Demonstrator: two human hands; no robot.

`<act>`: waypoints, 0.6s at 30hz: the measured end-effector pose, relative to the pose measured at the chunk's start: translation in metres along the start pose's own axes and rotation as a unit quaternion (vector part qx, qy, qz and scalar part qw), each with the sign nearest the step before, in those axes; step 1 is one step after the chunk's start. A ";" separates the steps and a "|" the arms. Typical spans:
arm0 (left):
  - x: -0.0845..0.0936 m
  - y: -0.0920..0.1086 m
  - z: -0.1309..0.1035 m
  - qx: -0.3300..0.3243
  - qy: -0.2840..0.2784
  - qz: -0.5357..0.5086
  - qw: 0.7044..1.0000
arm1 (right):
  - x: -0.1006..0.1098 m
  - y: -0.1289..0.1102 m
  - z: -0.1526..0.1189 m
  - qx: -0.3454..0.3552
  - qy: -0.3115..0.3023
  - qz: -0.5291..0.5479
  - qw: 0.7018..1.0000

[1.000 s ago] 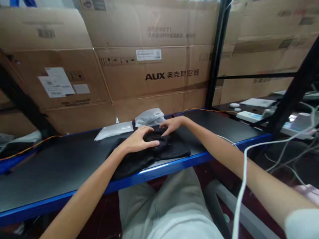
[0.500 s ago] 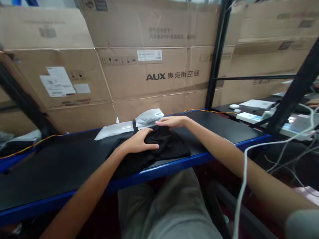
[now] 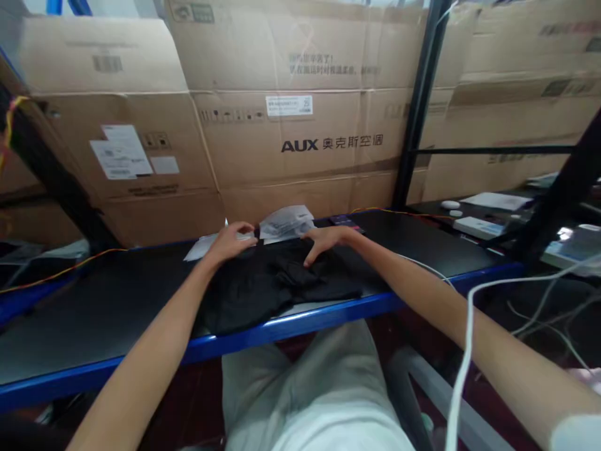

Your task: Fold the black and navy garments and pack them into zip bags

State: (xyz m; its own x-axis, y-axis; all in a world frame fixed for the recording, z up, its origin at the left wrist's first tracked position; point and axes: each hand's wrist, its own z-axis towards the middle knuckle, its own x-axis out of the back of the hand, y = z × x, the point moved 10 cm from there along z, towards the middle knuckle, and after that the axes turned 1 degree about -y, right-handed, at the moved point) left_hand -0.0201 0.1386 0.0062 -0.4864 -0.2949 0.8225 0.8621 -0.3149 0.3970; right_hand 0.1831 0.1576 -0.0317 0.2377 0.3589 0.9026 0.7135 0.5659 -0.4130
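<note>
A piece of black fabric (image 3: pixel 248 294), perhaps a garment, lies spread on the shelf's front half, with a bunched part (image 3: pixel 295 272) at its middle. My left hand (image 3: pixel 230 243) is over the fabric's far left edge, thumb and fingers curved and apart. It partly covers a flat pale packet (image 3: pixel 197 249). At the bunched part is my right hand (image 3: pixel 325 240), its thumb stretched out over the fabric and away from the fingers. Between the hands, farther back, rests a crinkled whitish plastic packet (image 3: pixel 286 223).
Large cardboard boxes (image 3: pixel 300 169) stand behind the black shelf top (image 3: pixel 117 307), which has a blue front edge (image 3: pixel 300 317). A dark flat item (image 3: pixel 345 222) lies behind my right hand. Black posts (image 3: pixel 416 119) rise at the back. A white cable (image 3: pixel 464 351) hangs across my right forearm.
My left hand has moved off the bunched fabric, back and left to the pale packet. My right hand's thumb has spread away from its fingers. The bunched part lies flatter.
</note>
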 end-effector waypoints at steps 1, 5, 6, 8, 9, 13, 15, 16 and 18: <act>0.008 -0.018 0.002 0.022 0.015 0.022 0.999 | 0.001 0.000 0.000 0.000 0.008 -0.003 1.000; 0.024 -0.061 -0.003 0.076 0.044 0.060 0.994 | -0.006 -0.010 -0.001 0.033 -0.016 0.016 0.999; 0.027 -0.064 -0.005 0.085 0.054 0.066 0.993 | -0.008 -0.014 -0.002 0.046 -0.019 0.019 0.999; 0.037 -0.062 -0.009 0.095 0.085 0.075 0.989 | -0.007 -0.022 -0.002 0.075 -0.011 0.025 0.997; 0.044 -0.058 -0.011 0.095 0.107 0.077 0.987 | -0.007 -0.026 -0.003 0.088 -0.007 0.031 0.996; 0.095 -0.030 -0.022 0.074 0.244 0.074 0.964 | -0.007 -0.034 -0.002 0.124 0.000 0.060 0.991; 0.125 -0.024 -0.034 0.080 0.337 0.067 0.936 | -0.007 -0.031 0.000 0.119 0.004 0.073 0.990; 0.137 -0.025 -0.039 0.089 0.377 0.060 0.920 | -0.007 -0.029 0.001 0.116 0.006 0.080 0.990; 0.148 -0.032 -0.044 0.104 0.414 0.040 0.903 | -0.008 -0.026 0.001 0.112 0.002 0.098 0.989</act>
State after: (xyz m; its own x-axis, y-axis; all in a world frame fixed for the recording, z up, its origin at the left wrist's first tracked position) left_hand -0.1256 0.0648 0.0972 -0.2862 -0.9103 0.2992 0.8655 -0.1116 0.4883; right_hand 0.1617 0.1406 -0.0281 0.3609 0.4755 0.8023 0.4898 0.6354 -0.5969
